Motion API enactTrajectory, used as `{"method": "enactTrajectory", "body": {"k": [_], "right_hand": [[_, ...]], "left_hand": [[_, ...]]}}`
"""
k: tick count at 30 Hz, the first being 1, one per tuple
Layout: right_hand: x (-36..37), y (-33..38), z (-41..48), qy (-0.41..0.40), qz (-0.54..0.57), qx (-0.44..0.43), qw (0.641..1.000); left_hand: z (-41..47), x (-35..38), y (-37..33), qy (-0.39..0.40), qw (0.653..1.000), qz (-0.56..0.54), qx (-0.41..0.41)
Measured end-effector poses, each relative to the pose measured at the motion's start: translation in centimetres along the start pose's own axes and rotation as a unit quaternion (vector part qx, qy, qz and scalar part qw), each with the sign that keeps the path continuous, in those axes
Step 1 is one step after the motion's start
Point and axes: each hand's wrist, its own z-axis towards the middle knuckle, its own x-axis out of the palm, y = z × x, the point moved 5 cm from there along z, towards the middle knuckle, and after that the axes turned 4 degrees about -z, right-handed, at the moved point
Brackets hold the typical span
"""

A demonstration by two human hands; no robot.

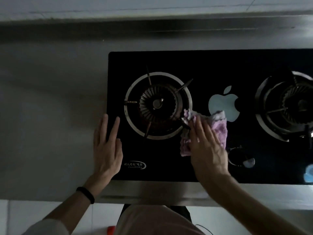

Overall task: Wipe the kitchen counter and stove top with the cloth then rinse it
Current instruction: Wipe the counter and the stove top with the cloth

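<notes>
Black glass stove top (pixel 211 65): crumpled purple cloth (pixel 220 128) is lying just right of its left burner ring (pixel 158 106) (bare glass beyond); right hand (pixel 206 146) is pressing it flat-fingered; left hand (pixel 105 146) is resting outspread at the stove top's left edge.

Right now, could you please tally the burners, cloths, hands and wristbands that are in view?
Burners, left and right: 2
Purple cloth: 1
Hands, left hand and right hand: 2
Wristband: 1
Total: 6
</notes>
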Motion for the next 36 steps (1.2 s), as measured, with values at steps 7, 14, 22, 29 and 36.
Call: {"method": "enactTrajectory", "body": {"k": [7, 14, 22, 29, 36], "right_hand": [[3.1, 4.4, -5.4, -0.138, 0.008, -0.049, 0.989], [7.1, 11.6, -6.1, -0.099, -0.012, -0.316, 0.944], [8.8, 12.2, -4.9, -0.106, 0.030, -0.266, 0.958], [8.9, 7.8, -4.8, -0.146, 0.128, -0.130, 0.972], [10.3, 9.6, -5.6, -0.165, 0.171, -0.059, 0.970]], "left_hand": [[-0.2, 0.7, 0.0, -0.042, 0.999, 0.025, 0.013], [-0.2, 1.0, 0.5, -0.051, 0.997, 0.054, 0.032], [-0.1, 1.0, 0.9, -0.063, 0.995, 0.061, 0.037], [0.0, 1.3, 1.1, -0.078, 0.994, 0.063, 0.041], [0.1, 1.0, 0.5, -0.084, 0.994, 0.061, 0.032]]}}
